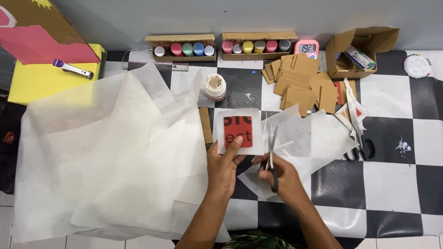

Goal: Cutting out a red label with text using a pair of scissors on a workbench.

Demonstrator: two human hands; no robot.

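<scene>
Looking down from the head camera, I see my left hand (222, 166) pinching the lower edge of a small white paper square (239, 131), thumb on top and fingers closed under it; a red card (238, 131) with dark lettering shows through the thin sheet. The square sits near the middle of the checkered table (389, 178), at about twelve o'clock from that hand. My right hand (282, 180) is clamped around the handles of the scissors (271, 154), whose blades point up toward twelve o'clock, just beside the square's right edge (whether the blades are parted I cannot tell). A big crumpled tissue sheet (110, 153) spreads at nine o'clock, covering the left half of the table. At twelve o'clock stands a glue jar (216, 87), and beyond it two trays of paint pots (182, 48). At one o'clock lies a heap of cardboard pieces (300, 80), with an open cardboard box (359, 51) behind it. A second pair of scissors (358, 134) rests at three o'clock.
</scene>
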